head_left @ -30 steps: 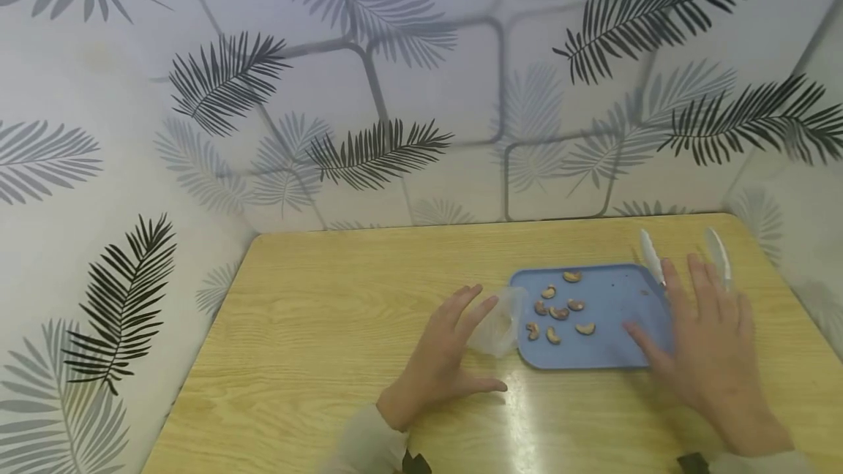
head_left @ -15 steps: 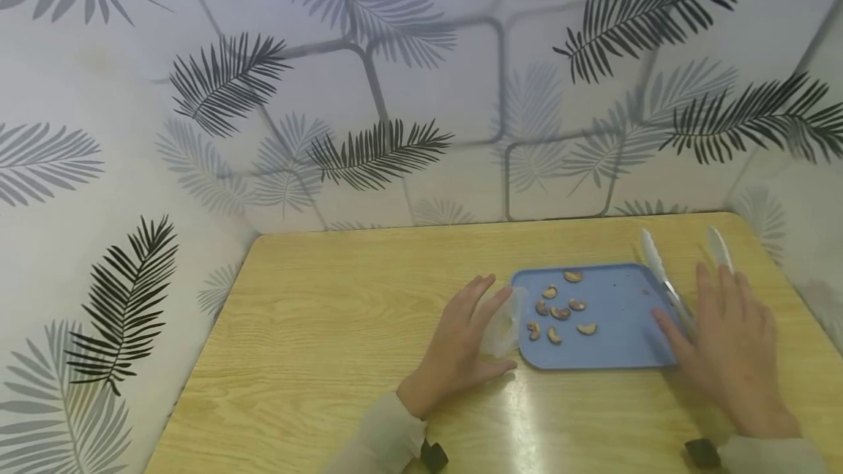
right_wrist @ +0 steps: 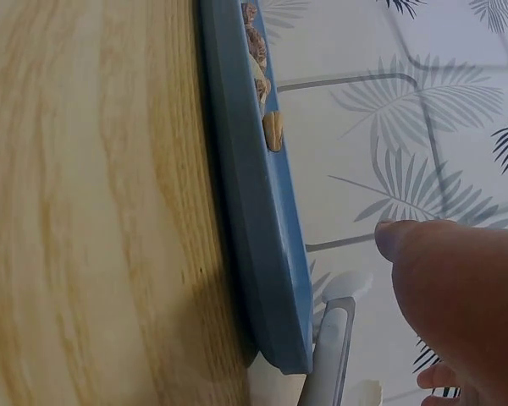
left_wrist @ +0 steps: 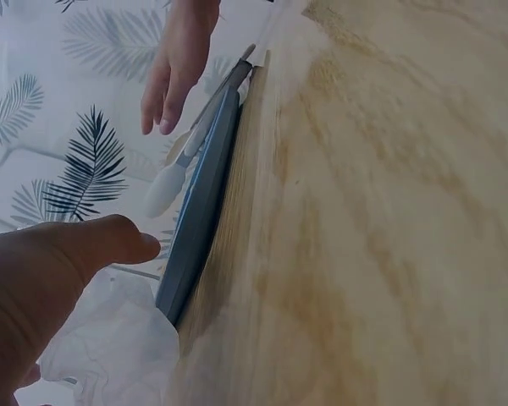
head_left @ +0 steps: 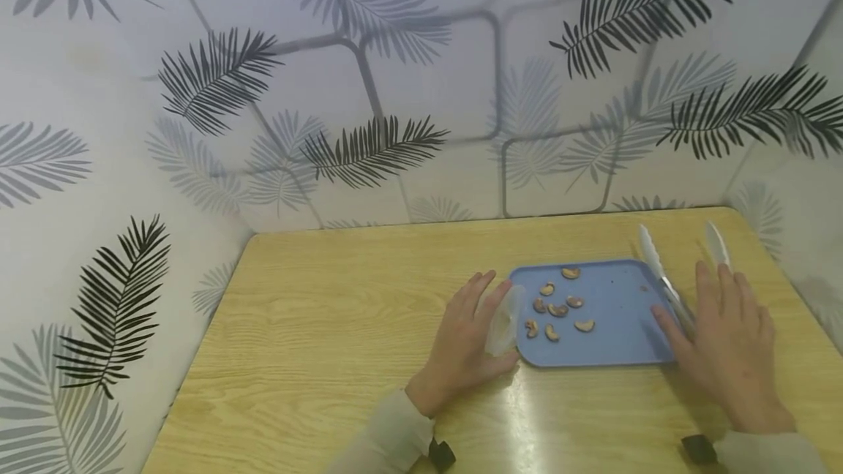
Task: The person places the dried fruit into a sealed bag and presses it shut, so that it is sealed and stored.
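My left hand (head_left: 464, 335) is at the left end of a blue tray (head_left: 632, 313), thumb and fingers spread around a translucent, crumpled-looking plastic piece (head_left: 506, 324). In the left wrist view my thumb (left_wrist: 118, 241) is straight and apart from this plastic (left_wrist: 110, 338). Several cashew nuts (head_left: 557, 310) lie on the tray's left half. Over the tray's right end hovers my right hand (head_left: 731, 346), fingers extended. Beneath it lies a pair of tongs (head_left: 664, 282) with pale tips spread apart; the hand hides their handle end. In the right wrist view the thumb (right_wrist: 440, 262) holds nothing.
The wooden table (head_left: 342, 313) extends left of the tray and in front of it. A wall (head_left: 435, 93) with a leaf pattern stands right behind the table's far edge. A few dark crumbs lie on the tray's right half.
My left hand has moved right and its thumb and fingers have drawn closer around the plastic piece. My right hand has shifted slightly right and down, uncovering more of the tongs.
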Motion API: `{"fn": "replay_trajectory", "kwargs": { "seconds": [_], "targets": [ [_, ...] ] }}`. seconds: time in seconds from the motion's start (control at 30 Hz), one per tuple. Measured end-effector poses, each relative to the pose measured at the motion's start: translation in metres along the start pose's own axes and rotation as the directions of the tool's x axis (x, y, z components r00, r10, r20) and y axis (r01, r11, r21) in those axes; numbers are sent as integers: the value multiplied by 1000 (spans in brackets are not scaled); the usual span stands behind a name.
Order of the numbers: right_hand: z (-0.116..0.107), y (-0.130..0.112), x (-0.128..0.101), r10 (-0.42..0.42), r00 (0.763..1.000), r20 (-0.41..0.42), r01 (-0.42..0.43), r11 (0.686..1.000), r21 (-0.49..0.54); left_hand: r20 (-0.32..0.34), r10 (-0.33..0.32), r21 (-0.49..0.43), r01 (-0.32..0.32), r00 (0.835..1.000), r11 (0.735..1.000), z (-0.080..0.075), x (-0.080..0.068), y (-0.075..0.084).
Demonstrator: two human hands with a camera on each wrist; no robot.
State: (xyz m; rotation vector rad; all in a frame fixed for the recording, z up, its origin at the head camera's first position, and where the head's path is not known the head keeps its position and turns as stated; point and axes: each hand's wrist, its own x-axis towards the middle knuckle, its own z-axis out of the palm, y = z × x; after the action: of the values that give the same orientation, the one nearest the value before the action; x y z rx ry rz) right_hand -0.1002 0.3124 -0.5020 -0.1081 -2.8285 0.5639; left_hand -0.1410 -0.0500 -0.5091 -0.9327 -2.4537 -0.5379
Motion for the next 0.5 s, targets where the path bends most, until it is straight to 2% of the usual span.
{"fn": "replay_trajectory", "kwargs": {
  "seconds": [0.17, 0.5],
  "targets": [
    [2, 0, 0, 18, 1000, 2, -18, 1000, 2, 8, -5, -4, 5, 1000, 1000, 1, 1, 3],
    [7, 4, 5, 149, 987, 54, -153, 986, 68, 22, -30, -60, 31, 999, 998, 8, 0, 5]
  ]
}}
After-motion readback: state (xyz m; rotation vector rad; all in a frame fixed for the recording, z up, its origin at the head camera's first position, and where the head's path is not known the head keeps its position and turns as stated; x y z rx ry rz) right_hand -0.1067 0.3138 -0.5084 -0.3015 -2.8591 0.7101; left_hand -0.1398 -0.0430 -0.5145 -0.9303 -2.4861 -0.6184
